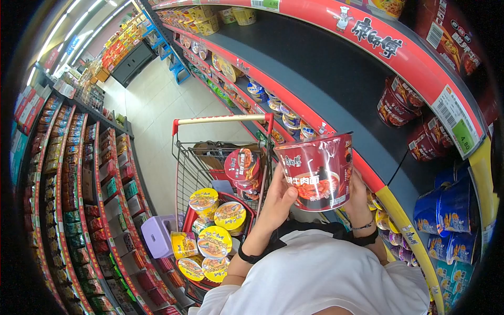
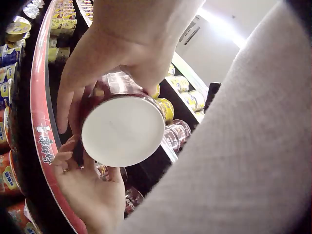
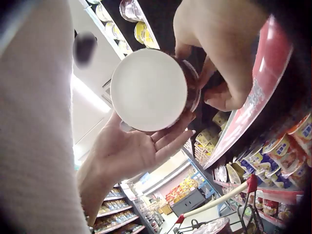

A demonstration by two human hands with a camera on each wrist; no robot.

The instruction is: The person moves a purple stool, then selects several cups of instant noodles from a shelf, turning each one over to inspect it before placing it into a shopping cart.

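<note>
A dark red instant noodle cup (image 1: pixel 317 173) with a noodle picture and white lettering is held up in front of the chest, over the shelf edge. On its left side, my left hand (image 1: pixel 278 202) grips it with the thumb along the front. My right hand (image 1: pixel 359 202) holds the opposite side, mostly hidden behind the cup in the head view. Both wrist views look at the plain white bottom of the noodle cup (image 2: pixel 123 131), with the right hand (image 2: pixel 92 197) beneath it in the left wrist view and the left hand (image 3: pixel 131 151) below it in the right wrist view.
A shopping cart (image 1: pixel 220 119) stands to the left, holding yellow-lidded noodle cups (image 1: pixel 215 241) in a red basket and red cups (image 1: pixel 244 168). A lilac box (image 1: pixel 157 236) hangs beside it. Red-edged shelves (image 1: pixel 362 31) with more cups curve along the right; packet shelves (image 1: pixel 73 210) line the left.
</note>
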